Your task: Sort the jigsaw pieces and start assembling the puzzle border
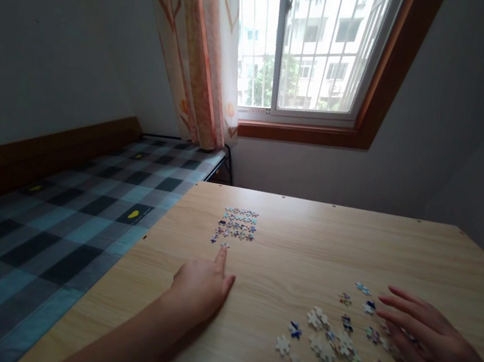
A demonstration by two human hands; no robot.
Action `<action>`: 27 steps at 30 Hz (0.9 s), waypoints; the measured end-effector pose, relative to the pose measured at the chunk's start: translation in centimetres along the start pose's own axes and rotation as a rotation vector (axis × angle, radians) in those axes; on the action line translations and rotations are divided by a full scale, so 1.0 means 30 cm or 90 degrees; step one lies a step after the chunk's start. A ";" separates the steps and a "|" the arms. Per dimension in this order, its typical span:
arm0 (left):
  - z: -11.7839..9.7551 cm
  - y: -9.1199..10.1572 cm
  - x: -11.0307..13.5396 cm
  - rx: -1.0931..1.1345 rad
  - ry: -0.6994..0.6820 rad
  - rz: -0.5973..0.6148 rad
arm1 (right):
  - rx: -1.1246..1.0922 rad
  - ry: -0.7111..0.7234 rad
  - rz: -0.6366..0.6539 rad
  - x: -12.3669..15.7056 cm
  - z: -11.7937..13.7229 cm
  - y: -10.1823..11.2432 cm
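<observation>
On a light wooden table lies a small joined patch of jigsaw puzzle. My left hand points with its index finger stretched out, the other fingers curled in. Its fingertip touches a single puzzle piece just below the joined patch. My right hand lies flat with fingers spread over a scatter of loose puzzle pieces at the table's right front. It holds nothing that I can see.
A bed with a blue and black checked cover runs along the table's left side. Behind the table are a window with a wooden frame and a patterned curtain. White walls close in on both sides.
</observation>
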State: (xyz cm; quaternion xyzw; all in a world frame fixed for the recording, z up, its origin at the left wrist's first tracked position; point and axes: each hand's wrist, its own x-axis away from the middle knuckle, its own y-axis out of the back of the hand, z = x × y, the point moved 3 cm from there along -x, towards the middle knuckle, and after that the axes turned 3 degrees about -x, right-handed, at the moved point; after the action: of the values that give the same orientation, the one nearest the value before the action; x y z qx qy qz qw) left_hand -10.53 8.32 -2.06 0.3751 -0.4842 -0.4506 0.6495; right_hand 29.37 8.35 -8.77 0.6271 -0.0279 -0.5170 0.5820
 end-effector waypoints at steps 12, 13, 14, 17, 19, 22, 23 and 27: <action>0.035 -0.024 -0.036 0.053 0.008 -0.032 | -0.016 -0.007 -0.013 0.005 -0.014 -0.005; 0.035 -0.024 -0.036 0.054 0.009 -0.035 | -0.016 -0.011 -0.012 0.007 -0.017 -0.007; 0.035 -0.024 -0.037 0.054 0.010 -0.035 | -0.016 -0.015 -0.012 0.009 -0.020 -0.009; 0.036 -0.026 -0.043 0.054 0.014 -0.036 | -0.016 -0.020 -0.009 0.013 -0.026 -0.013; 0.037 -0.029 -0.050 0.057 0.014 -0.042 | -0.017 -0.018 -0.006 0.015 -0.030 -0.015; 0.037 -0.037 -0.060 0.059 0.012 -0.059 | -0.014 -0.017 -0.004 0.019 -0.035 -0.017; 0.037 -0.040 -0.062 0.058 0.010 -0.063 | -0.012 -0.016 -0.004 0.019 -0.035 -0.017; 0.031 -0.047 -0.070 0.051 0.016 -0.071 | -0.008 -0.011 -0.006 0.016 -0.032 -0.014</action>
State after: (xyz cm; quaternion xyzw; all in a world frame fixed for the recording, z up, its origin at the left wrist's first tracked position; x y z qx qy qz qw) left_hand -12.02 9.81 -3.74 0.4326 -0.4718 -0.4618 0.6141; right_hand 30.02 8.86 -9.59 0.6192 -0.0268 -0.5249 0.5834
